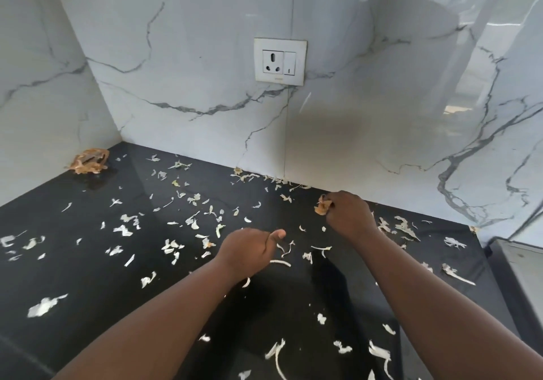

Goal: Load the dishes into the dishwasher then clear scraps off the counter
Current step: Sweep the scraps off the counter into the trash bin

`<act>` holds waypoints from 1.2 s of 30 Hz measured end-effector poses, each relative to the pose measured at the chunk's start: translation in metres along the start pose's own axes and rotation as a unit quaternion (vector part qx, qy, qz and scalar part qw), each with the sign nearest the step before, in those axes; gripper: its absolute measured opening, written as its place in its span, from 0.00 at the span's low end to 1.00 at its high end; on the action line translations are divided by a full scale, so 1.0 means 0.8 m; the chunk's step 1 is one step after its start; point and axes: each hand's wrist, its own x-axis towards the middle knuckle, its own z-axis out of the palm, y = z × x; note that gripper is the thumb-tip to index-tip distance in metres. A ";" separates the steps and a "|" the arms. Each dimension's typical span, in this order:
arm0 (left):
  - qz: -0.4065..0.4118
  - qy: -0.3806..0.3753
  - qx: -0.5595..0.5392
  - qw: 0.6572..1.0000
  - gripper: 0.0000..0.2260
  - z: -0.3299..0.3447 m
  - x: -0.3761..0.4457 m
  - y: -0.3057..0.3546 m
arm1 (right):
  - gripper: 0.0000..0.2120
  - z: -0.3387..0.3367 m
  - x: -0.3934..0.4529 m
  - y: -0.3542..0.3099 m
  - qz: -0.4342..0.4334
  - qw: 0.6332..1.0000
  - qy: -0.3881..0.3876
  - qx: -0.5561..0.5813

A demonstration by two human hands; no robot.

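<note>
Several pale peel scraps [123, 229] lie scattered over the black counter [97, 265]. My right hand [349, 218] is near the back wall and pinches a small brown peel scrap [322, 206] in its curled fingers. My left hand [249, 250] hovers low over the counter's middle, fingers curled under and thumb stretched out to the right; whether it holds scraps is hidden. A bigger clump of brown onion skin [89, 160] sits in the far left corner. No dishes or dishwasher are in view.
White marbled walls close the counter at the back and left. A wall socket with a switch [279, 61] sits above the counter. A grey appliance edge [520, 265] borders the counter on the right.
</note>
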 end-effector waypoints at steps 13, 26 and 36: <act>-0.143 0.103 -0.388 0.904 0.27 -0.054 -0.279 -0.064 | 0.12 0.065 -0.273 -0.256 -0.147 0.964 -0.054 0.216; -0.456 -0.011 -0.484 0.747 0.28 0.110 -0.519 -0.091 | 0.15 0.274 -0.486 -0.256 0.241 0.821 -0.275 0.438; -0.652 -0.064 -0.646 0.391 0.10 0.276 -0.539 -0.159 | 0.09 0.462 -0.497 -0.158 0.529 0.681 -0.296 0.412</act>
